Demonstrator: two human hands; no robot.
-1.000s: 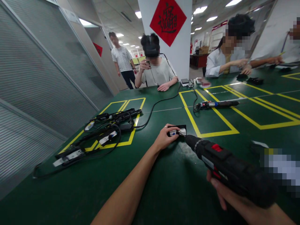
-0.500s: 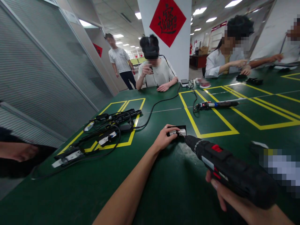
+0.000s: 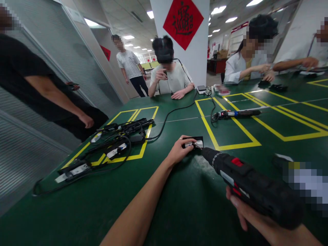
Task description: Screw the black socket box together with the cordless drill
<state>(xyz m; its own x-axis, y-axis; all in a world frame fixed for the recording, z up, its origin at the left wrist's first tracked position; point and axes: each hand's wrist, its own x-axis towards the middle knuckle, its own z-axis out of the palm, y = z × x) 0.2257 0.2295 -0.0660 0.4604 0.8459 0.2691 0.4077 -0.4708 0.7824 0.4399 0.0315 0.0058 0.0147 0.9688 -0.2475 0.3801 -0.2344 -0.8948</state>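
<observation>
My left hand (image 3: 180, 150) is closed on a small black part with a silvery-white face (image 3: 197, 143), which lies on the green table (image 3: 102, 212). My right hand (image 3: 246, 208) grips a black power drill with red details (image 3: 238, 174) from below, at the lower right. The drill points left, and its thin bit meets the part or ends just in front of it, close to my left fingertips. Pale dust or scuffing shows on the table below the part.
Black devices with cables (image 3: 118, 150) lie at the left over yellow tape outlines. A wired tool (image 3: 235, 114) lies back right, and a blurred object (image 3: 307, 181) at the right edge. Several people are around the table; one in black (image 3: 51, 78) stands at the left.
The person in black at the left has come further into view, beside the table. My hands, the drill and the black part look nearly unchanged.
</observation>
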